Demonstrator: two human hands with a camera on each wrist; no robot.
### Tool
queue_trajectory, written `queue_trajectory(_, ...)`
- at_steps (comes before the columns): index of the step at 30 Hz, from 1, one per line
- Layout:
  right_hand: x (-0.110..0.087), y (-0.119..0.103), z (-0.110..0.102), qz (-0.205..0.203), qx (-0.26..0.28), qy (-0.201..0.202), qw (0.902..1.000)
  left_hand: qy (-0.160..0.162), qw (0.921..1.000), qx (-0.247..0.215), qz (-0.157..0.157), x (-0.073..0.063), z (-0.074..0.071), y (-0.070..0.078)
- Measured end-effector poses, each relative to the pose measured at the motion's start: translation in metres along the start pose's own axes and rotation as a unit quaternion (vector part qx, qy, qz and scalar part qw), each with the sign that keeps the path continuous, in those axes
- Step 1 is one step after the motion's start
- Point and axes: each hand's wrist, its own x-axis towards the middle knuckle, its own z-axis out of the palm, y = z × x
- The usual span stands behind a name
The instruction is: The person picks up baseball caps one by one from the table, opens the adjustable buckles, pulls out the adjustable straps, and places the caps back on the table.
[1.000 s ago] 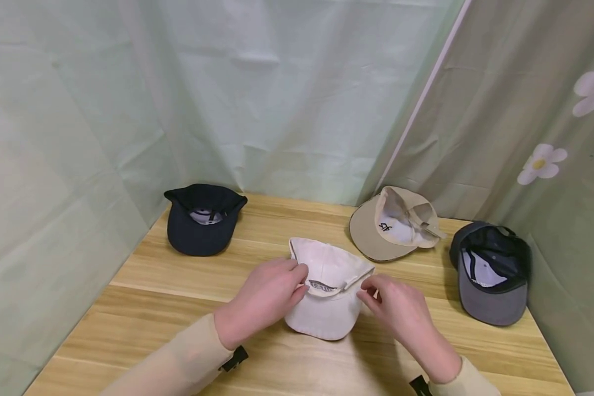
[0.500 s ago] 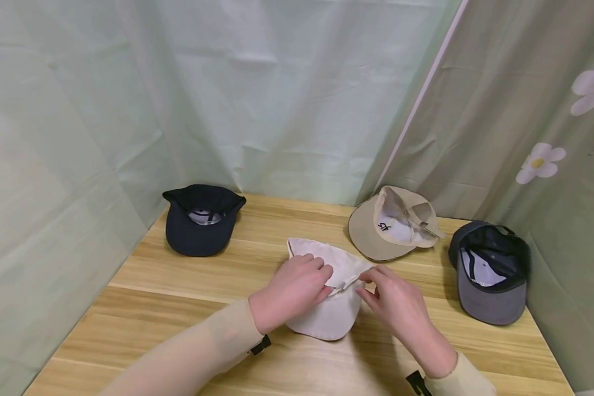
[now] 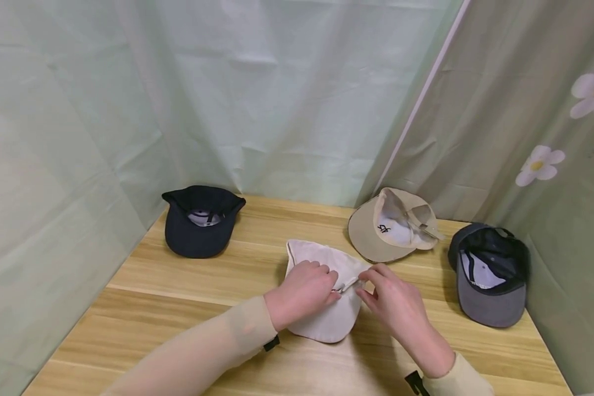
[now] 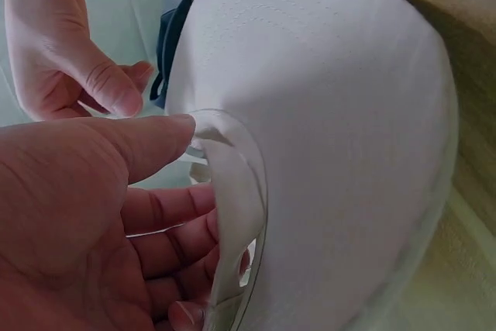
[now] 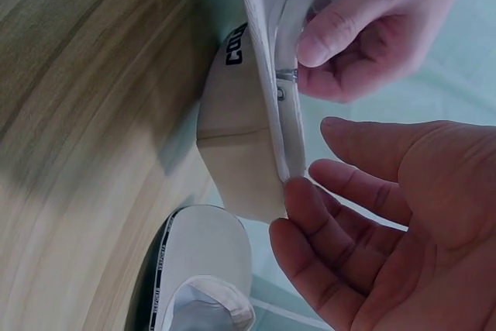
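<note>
A white baseball cap lies upside down on the table, brim toward me. My left hand reaches over its opening. Thumb and forefinger pinch the cap's back strap right by a small metal buckle. My right hand is at the cap's right side, fingers bent a little. In the right wrist view, its fingertips touch the cap's edge while the thumb stands apart from them. The left wrist view shows the strap at the left thumb and fingers, and the brim's stitching. Part of the opening is hidden behind my left hand.
A black cap sits at the back left. A beige cap lies on its side behind the white one. A dark grey cap rests at the right edge. Curtains enclose the wooden table.
My left hand has moved right, from the white cap's left edge across its opening to the strap by the buckle. My right hand and the other caps have barely shifted.
</note>
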Motion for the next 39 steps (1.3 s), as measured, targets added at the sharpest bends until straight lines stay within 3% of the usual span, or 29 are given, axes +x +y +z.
queue_trajectory(14,-0.0012,0.0007,0.0072,-0.008,-0.008,0.007,0.9999,-0.015,0.9998,-0.003,0.01,0.0028,0.0076,0.0031)
queue_trajectory(21,-0.0019,-0.0007,0.0064,-0.003,-0.007,0.005,1.0,0.006,0.9998,-0.005,0.02,0.0017,0.0084,0.0047)
queue_trajectory(32,-0.0011,-0.0027,0.0048,0.005,-0.007,-0.001,1.0,0.04,0.9981,-0.043,-0.017,0.0004,0.0071,0.0012)
queue_trajectory(39,0.0008,-0.0029,0.004,-0.005,-0.007,0.015,0.9999,0.061,0.9964,-0.052,-0.028,0.0011,0.0084,-0.0024)
